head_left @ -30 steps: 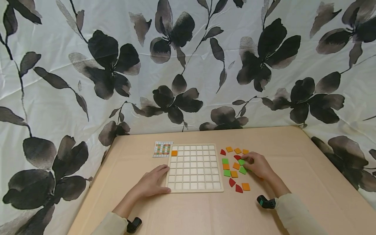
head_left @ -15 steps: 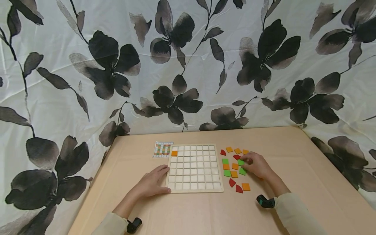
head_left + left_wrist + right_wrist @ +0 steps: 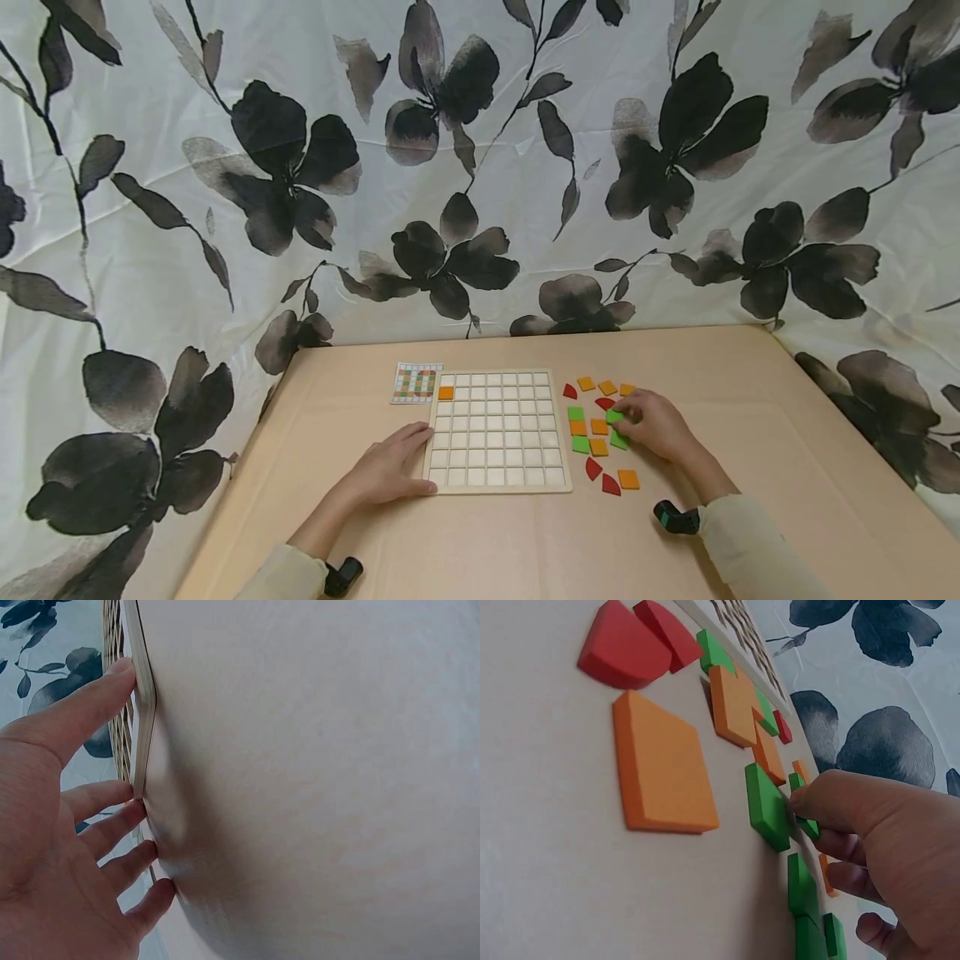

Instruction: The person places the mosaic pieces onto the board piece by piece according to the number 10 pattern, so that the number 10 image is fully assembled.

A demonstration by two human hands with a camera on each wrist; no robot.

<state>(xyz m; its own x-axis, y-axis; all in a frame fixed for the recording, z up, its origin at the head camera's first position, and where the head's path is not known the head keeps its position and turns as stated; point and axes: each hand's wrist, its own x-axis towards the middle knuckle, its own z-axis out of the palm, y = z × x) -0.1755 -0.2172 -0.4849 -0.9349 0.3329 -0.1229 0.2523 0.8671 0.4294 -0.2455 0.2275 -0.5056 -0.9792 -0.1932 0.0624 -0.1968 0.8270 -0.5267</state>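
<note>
pinches a green tile [image 3: 612, 417] in the nearly closed right grip [image 3: 657, 425], having just edged it slightly toward the board [image 3: 498, 433] at that grip's left, apparently singling it out, and touches the board with the relaxed left grip [image 3: 387, 468].

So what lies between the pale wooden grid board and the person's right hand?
The head view shows loose flat pieces between the board and right hand: green square tiles, orange square tiles and a red wedge.

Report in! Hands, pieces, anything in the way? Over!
Left hand touching pale rectangular gridded wooden board. Right hand pinching flat green tile. Other green tiles close by.
</note>
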